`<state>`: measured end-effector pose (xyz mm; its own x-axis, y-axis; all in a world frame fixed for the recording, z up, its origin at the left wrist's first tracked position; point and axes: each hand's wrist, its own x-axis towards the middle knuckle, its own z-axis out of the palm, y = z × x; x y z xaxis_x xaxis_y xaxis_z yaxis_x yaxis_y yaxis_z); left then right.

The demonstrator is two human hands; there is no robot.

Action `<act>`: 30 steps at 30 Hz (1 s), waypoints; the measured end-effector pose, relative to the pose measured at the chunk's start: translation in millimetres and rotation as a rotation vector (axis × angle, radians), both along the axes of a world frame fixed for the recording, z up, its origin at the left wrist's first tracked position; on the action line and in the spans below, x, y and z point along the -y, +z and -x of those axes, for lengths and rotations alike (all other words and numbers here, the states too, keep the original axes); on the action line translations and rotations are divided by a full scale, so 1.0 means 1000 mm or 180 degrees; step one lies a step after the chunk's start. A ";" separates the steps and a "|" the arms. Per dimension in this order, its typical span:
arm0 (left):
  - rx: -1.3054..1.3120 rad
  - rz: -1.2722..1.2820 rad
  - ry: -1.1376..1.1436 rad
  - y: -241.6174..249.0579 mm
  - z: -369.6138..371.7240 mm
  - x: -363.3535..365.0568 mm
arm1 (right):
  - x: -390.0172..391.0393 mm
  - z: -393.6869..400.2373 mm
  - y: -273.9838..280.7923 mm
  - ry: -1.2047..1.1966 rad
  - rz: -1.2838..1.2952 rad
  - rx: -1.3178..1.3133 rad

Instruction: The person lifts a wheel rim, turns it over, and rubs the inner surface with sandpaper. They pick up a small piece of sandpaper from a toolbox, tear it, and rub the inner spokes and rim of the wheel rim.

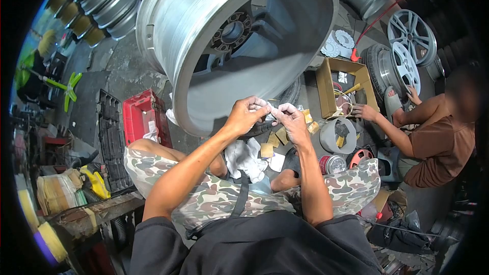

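In front of a large silver wheel rim (186, 40), my left hand (246, 116) and my right hand (294, 122) meet with their fingertips pinched together. Whitish dust covers the fingers. Something small and pale seems to lie between them, but it is too small to name. The rim is tilted, its open barrel facing me, with both hands just before its lower edge. Below the hands, a crumpled white cloth (244, 159) and several yellowish sanding pads (267, 149) lie on the floor.
A red crate (136, 117) stands at left. To the right are a cardboard box (324, 89), a grey bucket (328, 140) and a tin can (333, 164). A co-worker (433, 145) sits at far right, one hand near the box. More rims (407, 35) stand behind.
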<state>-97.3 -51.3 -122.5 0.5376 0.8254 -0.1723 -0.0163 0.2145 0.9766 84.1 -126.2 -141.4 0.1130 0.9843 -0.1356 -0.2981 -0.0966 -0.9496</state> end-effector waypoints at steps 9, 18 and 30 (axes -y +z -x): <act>0.0008 0.0271 -0.0029 0.004 0.001 -0.001 | -0.002 0.001 0.003 -0.0075 -0.0086 -0.0341; -0.0258 0.0001 -0.0116 0.007 0.003 -0.010 | -0.002 -0.001 0.000 0.0094 0.0093 -0.0269; -0.0536 -0.0166 -0.0033 0.007 0.004 -0.008 | -0.001 0.004 -0.001 0.0457 0.0301 -0.0470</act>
